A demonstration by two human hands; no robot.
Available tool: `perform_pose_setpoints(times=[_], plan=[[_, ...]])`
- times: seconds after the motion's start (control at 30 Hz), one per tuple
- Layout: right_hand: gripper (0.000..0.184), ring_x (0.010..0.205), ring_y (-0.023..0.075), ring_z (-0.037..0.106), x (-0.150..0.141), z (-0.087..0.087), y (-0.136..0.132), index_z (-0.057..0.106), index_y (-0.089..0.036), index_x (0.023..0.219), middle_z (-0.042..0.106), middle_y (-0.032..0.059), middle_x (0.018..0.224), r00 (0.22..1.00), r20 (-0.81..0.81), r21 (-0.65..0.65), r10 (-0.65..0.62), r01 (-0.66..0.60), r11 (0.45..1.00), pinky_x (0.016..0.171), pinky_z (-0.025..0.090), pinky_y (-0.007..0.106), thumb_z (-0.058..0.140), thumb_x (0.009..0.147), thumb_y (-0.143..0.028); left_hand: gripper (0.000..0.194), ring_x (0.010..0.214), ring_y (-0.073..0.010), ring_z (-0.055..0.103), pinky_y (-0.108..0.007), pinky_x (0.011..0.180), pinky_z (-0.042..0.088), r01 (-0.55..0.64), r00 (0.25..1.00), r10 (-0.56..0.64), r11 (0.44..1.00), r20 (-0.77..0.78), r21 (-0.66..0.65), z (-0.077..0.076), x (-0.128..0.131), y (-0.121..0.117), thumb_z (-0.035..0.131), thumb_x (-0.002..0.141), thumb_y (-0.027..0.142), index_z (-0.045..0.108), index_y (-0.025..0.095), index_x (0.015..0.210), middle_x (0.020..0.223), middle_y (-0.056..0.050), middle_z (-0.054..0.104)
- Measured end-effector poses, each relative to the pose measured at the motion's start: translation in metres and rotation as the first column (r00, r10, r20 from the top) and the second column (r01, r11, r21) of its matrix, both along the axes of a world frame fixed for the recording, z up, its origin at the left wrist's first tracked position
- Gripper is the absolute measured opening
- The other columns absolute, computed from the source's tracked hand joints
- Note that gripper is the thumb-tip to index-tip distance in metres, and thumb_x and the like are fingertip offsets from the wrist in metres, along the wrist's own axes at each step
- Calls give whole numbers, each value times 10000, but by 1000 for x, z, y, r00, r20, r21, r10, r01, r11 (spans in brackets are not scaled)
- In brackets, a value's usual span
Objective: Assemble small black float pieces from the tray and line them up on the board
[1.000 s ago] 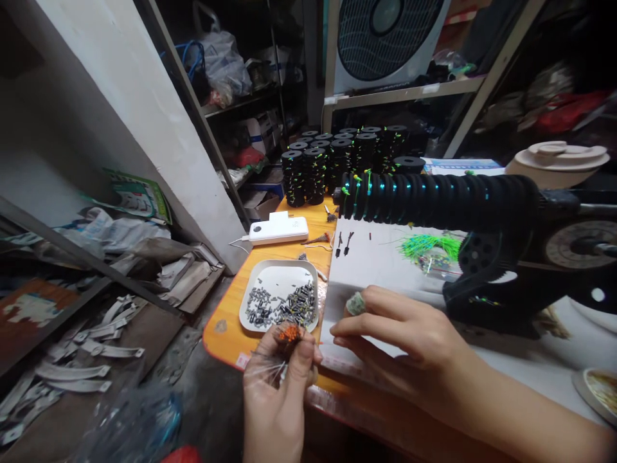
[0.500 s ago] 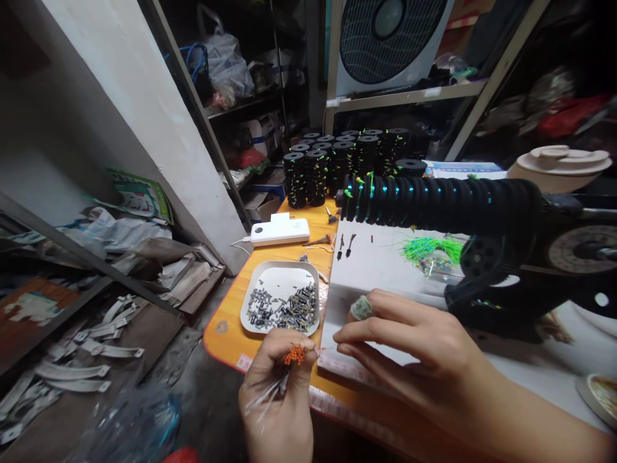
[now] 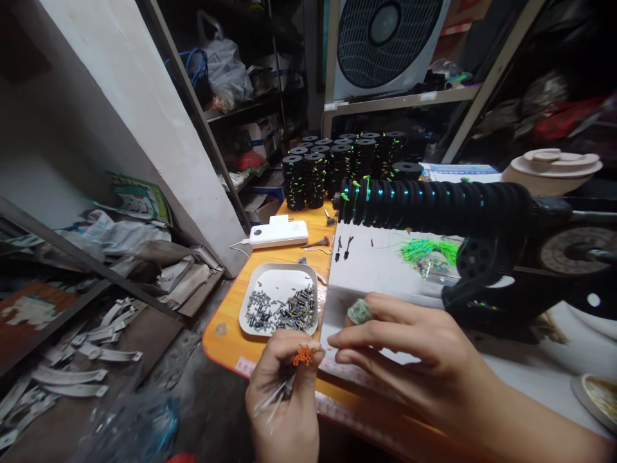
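Observation:
My left hand [image 3: 284,392] is closed around a bundle of thin clear strands with bright orange bead-like tips [image 3: 303,355], held upright at the front edge of the table. Just to its right, my right hand [image 3: 409,347] has its fingertips drawn close together, with a small orange speck beside them; what they pinch is too small to make out. A grey-green wrap [image 3: 359,312] covers the tip of one finger of that hand. Behind my left hand sits a white square tray [image 3: 245,308] of small dark and grey cylindrical pieces [image 3: 296,310].
A black ribbed spool [image 3: 434,202] lies sideways on a machine [image 3: 482,257] at right. Below it is a bunch of green strands [image 3: 429,251]. Several upright black spools [image 3: 315,180] stand behind, near a white power bank-like box [image 3: 278,233]. A bowl [image 3: 598,402] sits far right.
My left hand has shifted slightly right with the orange-tipped bundle. My right hand's fingertips have edged left, and a small orange speck now shows beside them. The view has shifted slightly.

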State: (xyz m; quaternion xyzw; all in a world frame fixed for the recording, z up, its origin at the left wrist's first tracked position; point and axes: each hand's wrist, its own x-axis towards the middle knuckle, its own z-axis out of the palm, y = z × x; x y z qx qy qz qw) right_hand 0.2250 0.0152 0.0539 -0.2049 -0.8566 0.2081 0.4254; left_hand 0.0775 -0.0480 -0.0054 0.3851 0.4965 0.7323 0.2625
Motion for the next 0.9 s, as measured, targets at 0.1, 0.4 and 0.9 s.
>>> perform_pose_setpoints(times=[0.1, 0.4, 0.9], plan=[[164, 575, 86, 510, -2, 1, -1, 745, -167, 916, 604, 1, 689, 1000, -28, -28, 6, -7, 1000, 480, 392, 164, 643, 877, -44, 103, 681, -129, 590, -198, 641, 473, 54, 996, -50, 997, -74, 51, -4, -1, 1, 727, 858, 236, 718, 240, 756, 716, 6, 657], [144, 635, 82, 494, -2, -4, -3, 643, -152, 829, 530, -12, 723, 999, 7, -18, -41, 41, 999, 574, 399, 176, 587, 835, -19, 141, 725, -104, 609, -168, 694, 498, 63, 958, -26, 991, -287, 119, -2, -21, 4, 635, 899, 116, 656, 231, 821, 761, 31, 639], [114, 665, 92, 489, 7, 7, 5, 628, -173, 846, 489, -23, 731, 993, 94, -101, -75, 84, 991, 613, 376, 199, 596, 873, -67, 398, 740, -189, 575, -347, 738, 458, 51, 841, -220, 942, -495, -333, 7, -84, 75, 768, 759, 246, 608, 218, 1122, 1016, -48, 637]])
